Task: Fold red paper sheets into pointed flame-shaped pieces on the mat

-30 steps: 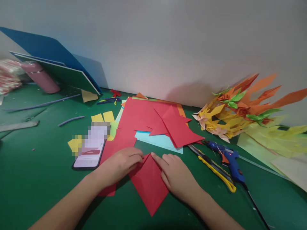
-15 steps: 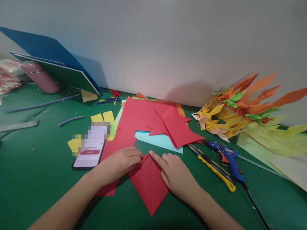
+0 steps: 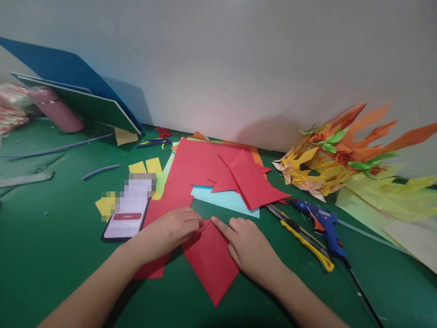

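Note:
A folded red paper [image 3: 211,264] shaped like a diamond lies on the green table [image 3: 51,255] in front of me. My left hand [image 3: 170,232] rests on its upper left edge with the fingers curled and pressed down on the paper. My right hand [image 3: 249,248] lies on the upper right edge, the index finger stretched along the fold toward the top corner and the other fingers bent. The two hands nearly meet at the paper's top point.
A phone [image 3: 128,214] lies left of my hands. Red sheets [image 3: 205,168] and cut triangles are stacked behind. A yellow utility knife [image 3: 303,241] and a blue glue gun [image 3: 324,225] lie to the right, with folded paper flowers [image 3: 337,155] by the wall. Blue boards [image 3: 68,86] lean at far left.
Both hands stay on the red paper. The right index fingertip has slid slightly left along the fold, and the view has shifted a little.

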`<state>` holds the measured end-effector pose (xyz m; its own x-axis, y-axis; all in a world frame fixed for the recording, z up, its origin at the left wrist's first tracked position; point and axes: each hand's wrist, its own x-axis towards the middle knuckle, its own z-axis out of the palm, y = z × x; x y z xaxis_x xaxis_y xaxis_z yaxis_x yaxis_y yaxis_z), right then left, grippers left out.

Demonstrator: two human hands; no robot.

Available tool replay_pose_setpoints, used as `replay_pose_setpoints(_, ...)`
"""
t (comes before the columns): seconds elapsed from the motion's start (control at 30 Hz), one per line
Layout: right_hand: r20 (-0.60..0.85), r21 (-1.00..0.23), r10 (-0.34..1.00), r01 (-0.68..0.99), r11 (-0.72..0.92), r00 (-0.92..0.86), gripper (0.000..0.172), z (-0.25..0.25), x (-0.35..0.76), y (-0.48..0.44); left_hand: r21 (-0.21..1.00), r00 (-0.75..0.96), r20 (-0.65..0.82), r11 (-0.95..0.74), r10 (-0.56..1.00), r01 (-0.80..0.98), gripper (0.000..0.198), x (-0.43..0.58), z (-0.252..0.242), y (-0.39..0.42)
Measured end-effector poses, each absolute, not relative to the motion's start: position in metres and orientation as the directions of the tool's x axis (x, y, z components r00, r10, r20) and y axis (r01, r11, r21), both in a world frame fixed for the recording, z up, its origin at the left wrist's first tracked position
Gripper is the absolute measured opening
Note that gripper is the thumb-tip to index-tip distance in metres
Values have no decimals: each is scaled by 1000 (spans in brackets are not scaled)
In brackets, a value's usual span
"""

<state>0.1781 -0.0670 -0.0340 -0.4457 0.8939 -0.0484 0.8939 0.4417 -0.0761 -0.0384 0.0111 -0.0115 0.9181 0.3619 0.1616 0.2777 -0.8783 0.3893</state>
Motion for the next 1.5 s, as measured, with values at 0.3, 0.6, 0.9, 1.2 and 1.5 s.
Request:
replay_pose_setpoints(0.3, -49, -66, 891, 891, 449, -452, 60, -32, 178, -66, 350, 928, 119, -890, 353, 294, 23, -35, -3, 7)
replay_pose_setpoints(0.6, -43, -87, 890, 890, 449, -453, 59, -35, 179, -66, 407, 925, 207, -888, 318, 214, 28, -37, -4, 15)
replay_pose_setpoints(0.9, -66, -63, 889, 891, 450, -453, 60, -32, 178, -65, 324, 918, 249, -920, 309, 222, 27, -38, 0, 12)
replay_pose_setpoints(1.2, -62, -60, 891, 893, 446, -449, 61, -32, 177, -65, 197, 913, 267, -945, 307, 260, 24, -29, -8, 9)
replay_pose_setpoints(1.5, -75, -86, 897, 899, 430, -437, 59, -30, 176, -66, 182, 927, 269, -959, 262, 219, 29, -28, -4, 9)
